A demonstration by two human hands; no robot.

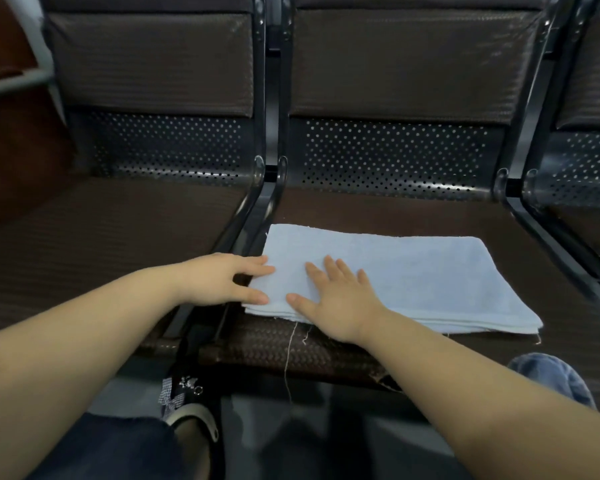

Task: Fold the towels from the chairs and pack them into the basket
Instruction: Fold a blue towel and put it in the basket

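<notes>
The folded towel (pixel 395 282) lies at frame centre on the middle chair seat (pixel 378 213), long axis running left-right. The right hand (pixel 336 303) presses flat, fingers spread; the left hand (pixel 222 278) probably pinches its left edge.

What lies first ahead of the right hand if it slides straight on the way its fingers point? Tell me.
The right hand lies flat on the folded light-blue towel, fingers pointing toward the seat back. Going on, it would cross the towel, then bare seat cushion, likely reaching the perforated metal back; depth is unclear.
</notes>
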